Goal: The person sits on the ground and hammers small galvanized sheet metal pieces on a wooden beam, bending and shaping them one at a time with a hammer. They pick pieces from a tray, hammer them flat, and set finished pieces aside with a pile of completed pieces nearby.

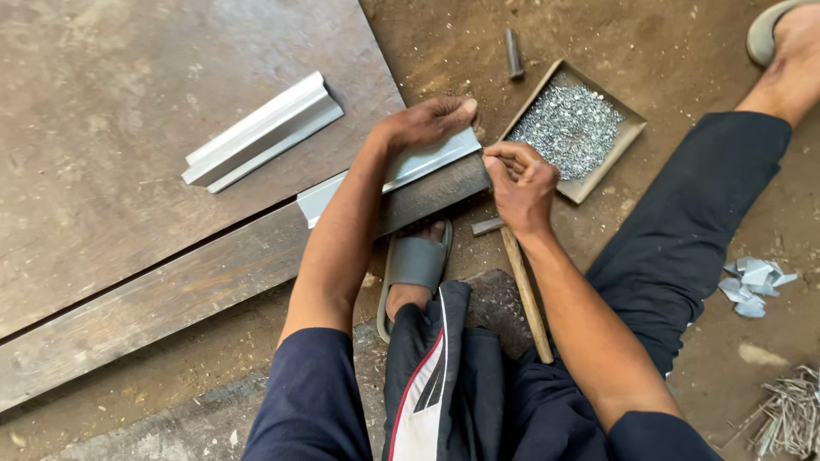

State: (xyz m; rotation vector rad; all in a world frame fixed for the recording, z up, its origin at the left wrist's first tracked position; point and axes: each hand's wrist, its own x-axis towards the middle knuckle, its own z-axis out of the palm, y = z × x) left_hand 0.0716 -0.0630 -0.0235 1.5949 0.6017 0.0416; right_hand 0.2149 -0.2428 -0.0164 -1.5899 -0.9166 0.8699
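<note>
My left hand presses down on the right end of a bent silver metal strip that lies on a dark steel bar at the edge of a long plank. My right hand is closed at the strip's right end, fingers pinched together; whether something small sits between them I cannot tell. Under that wrist lies a hammer with a wooden handle, not gripped. A shallow square tray of small shiny metal pieces sits just right of my right hand.
A second folded silver profile rests on the large brown board at upper left. My foot in a grey slipper is below the bar. A dark metal rod lies above the tray. Metal offcuts and thin wires lie at right.
</note>
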